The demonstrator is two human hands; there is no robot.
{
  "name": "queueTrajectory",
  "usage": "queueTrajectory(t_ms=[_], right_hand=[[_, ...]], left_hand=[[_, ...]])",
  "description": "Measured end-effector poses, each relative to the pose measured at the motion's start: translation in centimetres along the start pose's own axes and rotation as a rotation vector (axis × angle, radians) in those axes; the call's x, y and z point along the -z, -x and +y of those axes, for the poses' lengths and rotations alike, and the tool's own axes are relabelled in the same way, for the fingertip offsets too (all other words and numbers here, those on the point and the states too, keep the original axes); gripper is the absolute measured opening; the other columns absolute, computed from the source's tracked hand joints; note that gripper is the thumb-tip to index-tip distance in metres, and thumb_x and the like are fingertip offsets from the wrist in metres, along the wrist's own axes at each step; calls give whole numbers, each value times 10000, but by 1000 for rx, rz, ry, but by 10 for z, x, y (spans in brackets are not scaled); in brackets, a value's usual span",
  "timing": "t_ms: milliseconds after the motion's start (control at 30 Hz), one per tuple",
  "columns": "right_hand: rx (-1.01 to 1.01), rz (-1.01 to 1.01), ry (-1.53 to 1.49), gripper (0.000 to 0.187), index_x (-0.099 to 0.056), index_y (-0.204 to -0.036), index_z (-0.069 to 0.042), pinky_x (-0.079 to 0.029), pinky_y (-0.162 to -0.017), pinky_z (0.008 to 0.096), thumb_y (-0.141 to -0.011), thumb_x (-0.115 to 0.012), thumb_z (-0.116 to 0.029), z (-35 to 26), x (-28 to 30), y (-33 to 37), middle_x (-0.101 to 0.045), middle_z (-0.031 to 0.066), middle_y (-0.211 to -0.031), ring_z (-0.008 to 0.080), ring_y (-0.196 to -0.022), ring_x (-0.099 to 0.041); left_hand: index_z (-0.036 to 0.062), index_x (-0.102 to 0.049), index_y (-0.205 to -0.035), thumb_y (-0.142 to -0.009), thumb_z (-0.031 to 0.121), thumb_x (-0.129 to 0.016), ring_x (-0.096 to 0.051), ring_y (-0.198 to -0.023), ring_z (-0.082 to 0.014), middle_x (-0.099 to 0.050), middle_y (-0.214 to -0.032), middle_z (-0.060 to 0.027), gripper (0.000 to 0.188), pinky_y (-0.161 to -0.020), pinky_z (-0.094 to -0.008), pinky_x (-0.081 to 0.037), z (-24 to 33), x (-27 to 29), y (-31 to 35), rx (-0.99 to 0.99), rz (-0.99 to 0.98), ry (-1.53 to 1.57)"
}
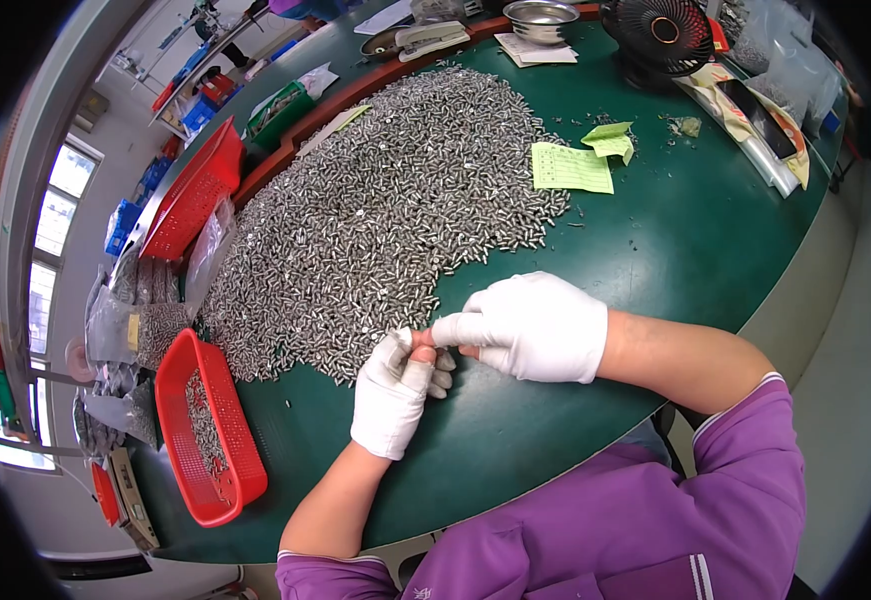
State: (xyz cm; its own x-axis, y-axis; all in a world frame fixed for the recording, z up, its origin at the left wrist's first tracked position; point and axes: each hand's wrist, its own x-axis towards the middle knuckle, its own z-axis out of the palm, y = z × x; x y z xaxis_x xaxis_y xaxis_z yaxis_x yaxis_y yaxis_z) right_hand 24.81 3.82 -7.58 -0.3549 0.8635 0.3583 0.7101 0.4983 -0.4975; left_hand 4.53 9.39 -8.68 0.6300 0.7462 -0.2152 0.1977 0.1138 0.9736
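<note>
A wide heap of small silvery metal pins covers much of the green table. At the heap's near edge my two hands meet, both in white gloves with some bare fingertips showing. My left hand is closed, thumb and fingers pinched together. From the right, my right hand reaches over, its fingertips pressed against those of the left. Whatever lies between the fingertips, if anything, is too small and hidden to name. To the left stands a red perforated basket with a layer of similar small metal pieces inside.
Yellow-green paper slips lie right of the heap. A black fan, a steel bowl and a phone are at the back. Another red basket leans at the far left, near bagged metal pieces.
</note>
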Motion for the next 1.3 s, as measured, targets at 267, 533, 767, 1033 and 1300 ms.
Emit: queueTrajectory(t_ms=[267, 533, 767, 1033, 1300], right_hand=[[-47, 40, -74, 264, -602, -1111, -214, -496, -623, 403, -852, -549, -197, 0, -8, 0, -604, 82, -772, 284, -718, -613], [-90, 60, -77, 251, -601, -1112, -206, -496, -654, 401, -868, -542, -213, -2, -7, 1, -586, 85, -764, 283, -738, -607], [-160, -29, -108, 351, -568, -1235, -226, -495, -694, 398, -885, -546, -212, -1, -3, -2, -608, 88, -832, 298, -791, -603], [-144, 170, -414, 340, -566, -1237, -168, -498, -687, 328, -900, -517, -162, 18, -20, 3, -634, 94, -839, 196, -755, -625], [-649, -145, -1154, 374, -512, -1308, -123, -430, -582, 210, -943, -475, -194, 9, 14, -6, -586, -4, -815, 46, -652, -471]], left_hand=[[22, -552, -1068, -948, 155, -542, -550, -696, -100, -607, -856, -46, 179, -643, -228, -467, -4, -2, -2, 29, -3, 391], [51, -595, -1085, -901, 218, -636, -535, -697, -88, -606, -894, -31, 252, -638, -205, -448, -13, 5, -2, 59, -49, 615], [47, -569, -1144, -897, 239, -639, -513, -766, -70, -587, -931, -6, 321, -679, -187, -435, -12, 9, -7, 116, -180, 786], [97, -555, -1175, -889, 246, -641, -556, -730, -82, -603, -915, 4, 334, -633, -202, -455, -12, 6, -10, 137, -140, 763], [77, -556, -1103, -906, 37, -566, -583, -778, -149, -615, -1006, -97, 201, -698, -254, -500, -18, 8, -3, 119, -38, 680]])
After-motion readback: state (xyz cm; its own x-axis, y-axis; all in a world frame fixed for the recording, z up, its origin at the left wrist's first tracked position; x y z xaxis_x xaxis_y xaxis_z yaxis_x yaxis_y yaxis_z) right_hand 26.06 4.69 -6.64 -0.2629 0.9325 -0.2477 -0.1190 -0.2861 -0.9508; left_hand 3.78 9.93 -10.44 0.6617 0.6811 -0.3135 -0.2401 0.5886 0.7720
